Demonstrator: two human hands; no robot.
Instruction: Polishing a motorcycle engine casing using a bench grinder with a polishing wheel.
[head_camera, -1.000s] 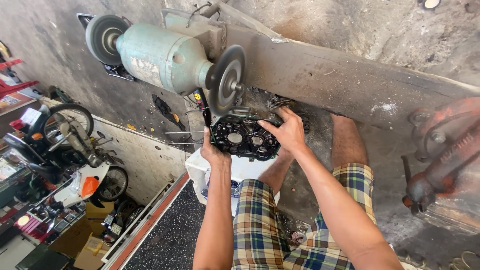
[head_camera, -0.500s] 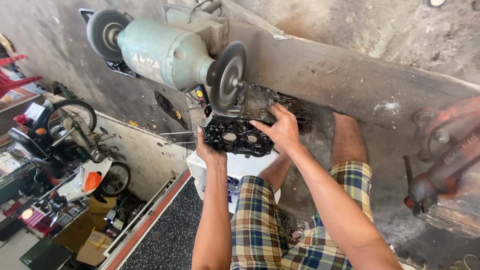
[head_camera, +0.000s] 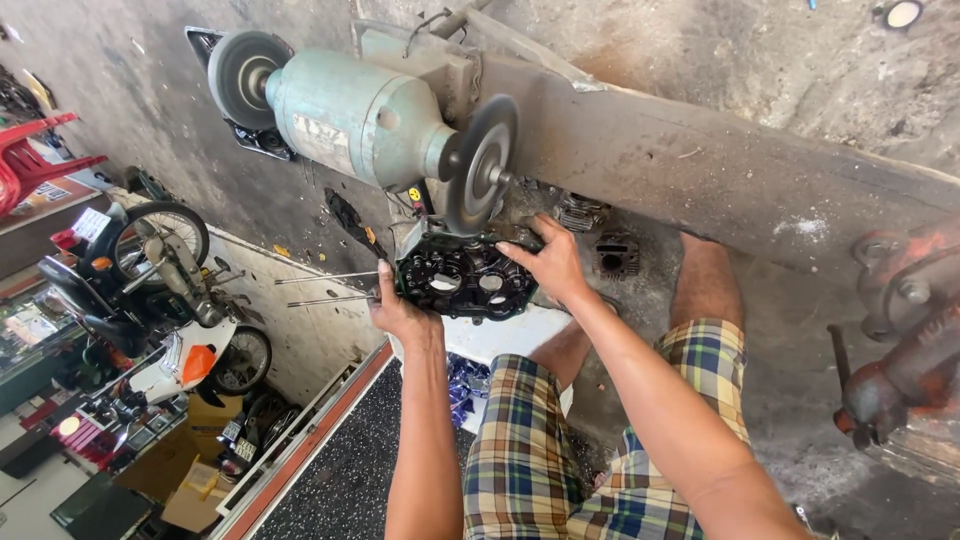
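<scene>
Head view: both hands grip a black engine cover (head_camera: 462, 283) pressed up beneath the wire wheel (head_camera: 480, 163) of a green bench grinder (head_camera: 360, 115). The left hand (head_camera: 398, 312) clamps its left edge, the right hand (head_camera: 552, 262) wraps fingers over its right edge

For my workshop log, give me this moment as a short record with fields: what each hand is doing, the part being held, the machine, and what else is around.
left hand: left hand grips the left edge of the engine part
right hand: right hand grips its upper right edge
held part: black engine part with round openings, held just below the grinding wheel
machine: green bench grinder on a worn workbench, second wheel at its far end
nearby: red vise, motorcycle below, red plastic chair
clothing: plaid shorts
</scene>
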